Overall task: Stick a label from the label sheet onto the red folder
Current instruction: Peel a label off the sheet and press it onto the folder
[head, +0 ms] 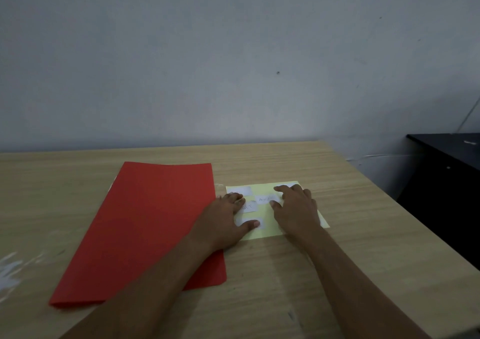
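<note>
The red folder [153, 229] lies flat on the wooden table, left of centre. Right beside it is the pale yellow label sheet [267, 225] carrying several white labels, one with handwriting [263, 199]. My left hand [224, 221] rests flat on the sheet's left part, fingers spread, its thumb on a lower label. My right hand [296, 208] lies on the sheet's right part, fingertips touching the edge of the handwritten label. Neither hand holds a lifted label. Parts of the sheet are hidden under both hands.
The wooden table [337, 273] runs to a grey wall at the back. A black cabinet [446, 172] stands past the table's right edge. White scuff marks [10, 271] show on the table at the far left.
</note>
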Motion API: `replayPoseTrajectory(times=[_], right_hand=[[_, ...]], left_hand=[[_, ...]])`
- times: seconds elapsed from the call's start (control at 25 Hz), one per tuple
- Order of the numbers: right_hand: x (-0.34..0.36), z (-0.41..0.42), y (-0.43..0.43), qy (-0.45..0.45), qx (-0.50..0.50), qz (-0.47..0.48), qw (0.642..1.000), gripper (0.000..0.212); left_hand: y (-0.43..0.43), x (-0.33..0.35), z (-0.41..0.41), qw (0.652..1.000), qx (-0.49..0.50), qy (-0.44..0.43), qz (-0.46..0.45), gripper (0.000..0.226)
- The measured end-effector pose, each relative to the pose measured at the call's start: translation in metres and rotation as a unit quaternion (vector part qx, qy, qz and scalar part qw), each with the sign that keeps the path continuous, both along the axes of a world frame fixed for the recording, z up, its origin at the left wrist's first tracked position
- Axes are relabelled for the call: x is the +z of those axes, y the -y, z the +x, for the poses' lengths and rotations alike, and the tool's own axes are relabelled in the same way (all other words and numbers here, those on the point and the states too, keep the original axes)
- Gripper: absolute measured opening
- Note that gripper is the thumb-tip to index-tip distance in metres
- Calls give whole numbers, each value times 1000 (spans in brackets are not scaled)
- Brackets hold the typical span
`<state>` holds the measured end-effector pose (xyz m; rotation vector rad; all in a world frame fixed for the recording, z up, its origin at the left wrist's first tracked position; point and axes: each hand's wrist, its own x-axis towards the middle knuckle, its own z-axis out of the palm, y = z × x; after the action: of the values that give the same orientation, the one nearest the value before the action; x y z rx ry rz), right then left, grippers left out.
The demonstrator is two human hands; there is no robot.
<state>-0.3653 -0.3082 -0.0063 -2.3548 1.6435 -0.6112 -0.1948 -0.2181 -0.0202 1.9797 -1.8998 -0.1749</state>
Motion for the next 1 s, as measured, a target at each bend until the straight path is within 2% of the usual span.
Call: replayPoseTrajectory(times=[0.24,0.56,0.72,0.92,1.0], right_hand=[[-1,5,14,-31,-2,-7,1000,32],[4,6,16,42,-25,17,999,6],[9,6,11,105,-26,4,994,8],[17,5,6,130,-26,-2,991,10],[21,8,4,140,-27,-3,990,12]], left_hand=[[0,-2,0,1000,-2,0,-27,78],[0,-4,0,999,-2,-2,-43,77],[0,-2,0,999,1,-13,-35,78],[7,8,3,999,17,-28,11,88],[8,15,2,998,20,-52,4,85]])
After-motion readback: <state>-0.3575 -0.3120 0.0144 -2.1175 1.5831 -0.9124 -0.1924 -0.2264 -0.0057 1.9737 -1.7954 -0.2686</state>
